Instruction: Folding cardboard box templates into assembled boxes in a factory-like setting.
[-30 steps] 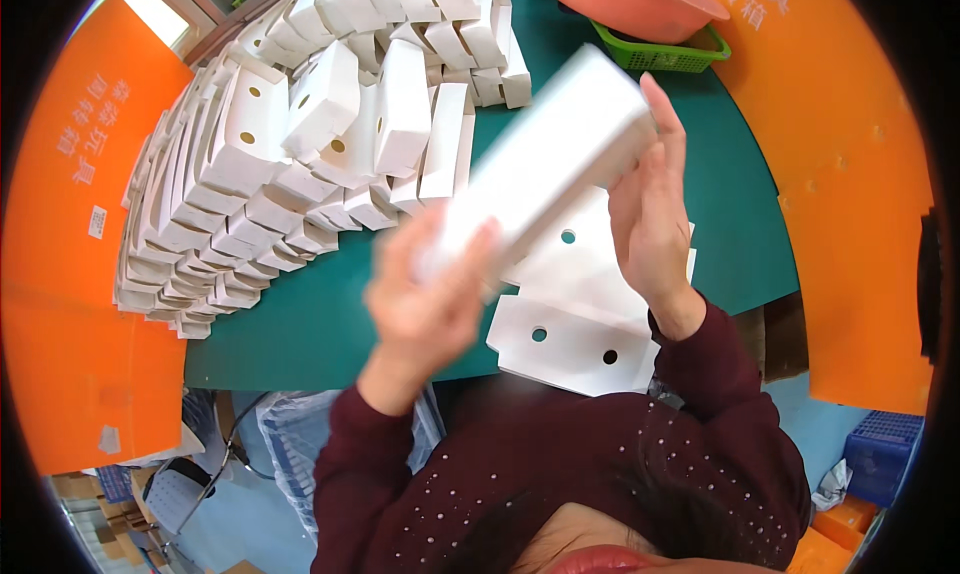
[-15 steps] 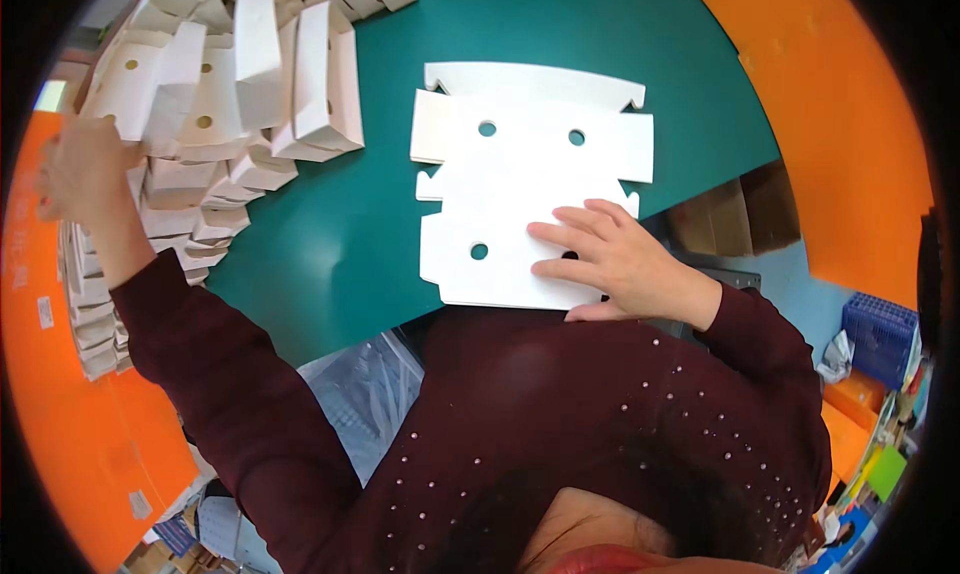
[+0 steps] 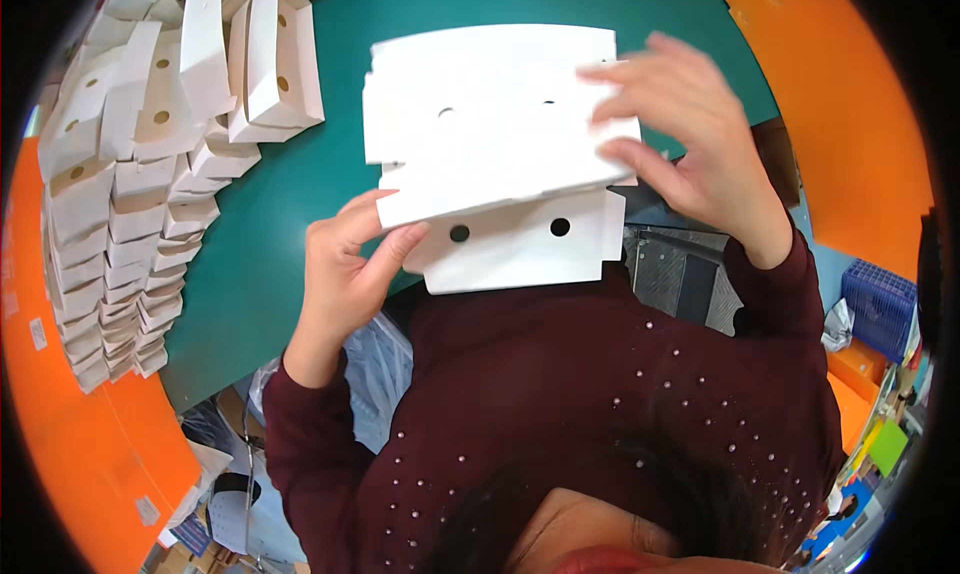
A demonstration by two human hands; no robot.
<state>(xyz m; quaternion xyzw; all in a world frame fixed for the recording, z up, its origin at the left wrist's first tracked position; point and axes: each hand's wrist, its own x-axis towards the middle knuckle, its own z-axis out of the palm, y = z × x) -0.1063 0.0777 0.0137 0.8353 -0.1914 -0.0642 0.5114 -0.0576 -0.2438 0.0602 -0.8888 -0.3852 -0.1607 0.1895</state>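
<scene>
Cardboard blank (image 3: 490, 149): white, up in front of the person over the near side of the bench (image 3: 250, 274), near edge tipped up. Its two holes look pretty washed out.
Left hand (image 3: 340, 269): fingers pinching the blank's near left corner, thumb on the near side, the rest mostly tucked behind.
Right hand (image 3: 695, 124): fingers spread and loose over the blank's right edge. Kinda blurry, so can't tell if they're actually touching.
Holed panel (image 3: 512, 254): white, two round holes, peeking out under that lifted edge, close to the dark red sweater (image 3: 520, 374). Couldn't say if it's a separate sheet.
Box pile (image 3: 85, 204): loads of white boxes stacked along the left of the bench, well apart from the blank.
Orange panels (image 3: 840, 124): one on each side.
Blue basket (image 3: 878, 304): lower right, beyond the bench.
</scene>
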